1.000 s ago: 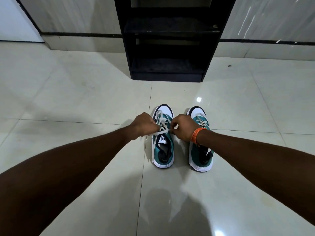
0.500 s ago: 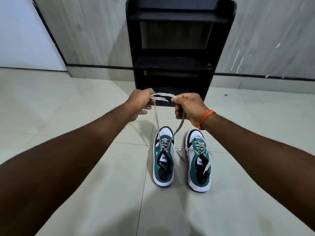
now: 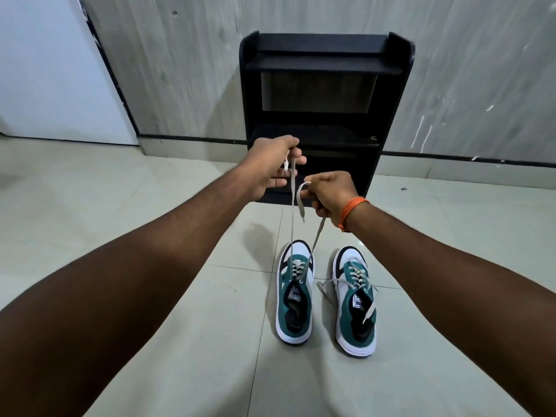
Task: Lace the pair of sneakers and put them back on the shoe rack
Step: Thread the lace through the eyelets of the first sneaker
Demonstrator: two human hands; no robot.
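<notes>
Change since earlier: a second ago both hands worked low at the left sneaker's tongue; they now stand raised in front of the shoe rack, lace ends drawn up taut, and the hands have parted since half a second ago, the left one higher.
Left hand [image 3: 272, 164]: pinches one end of the lace [image 3: 292, 218] between thumb and forefinger, the other fingers loosely spread below.
Right hand [image 3: 329, 195]: closed around the other lace end, a short loop of it curling over the top of the fist; an orange band [image 3: 352, 210] circles the wrist.
Left sneaker [image 3: 294, 294]: teal, white and black, flat on the tile floor [image 3: 150, 224], toe toward the rack; both lace strands rise from its upper eyelets to the hands.
Right sneaker [image 3: 356, 302]: just beside the left one, not touching; its lace lies slack, one end on the floor, one across the opening.
Writing: each tongue carries a white label with dark print, too small to read for certain.
Shoe rack [image 3: 326, 115]: black, against the grey wall, beyond the sneakers; the shelves in view hold no shoes.
</notes>
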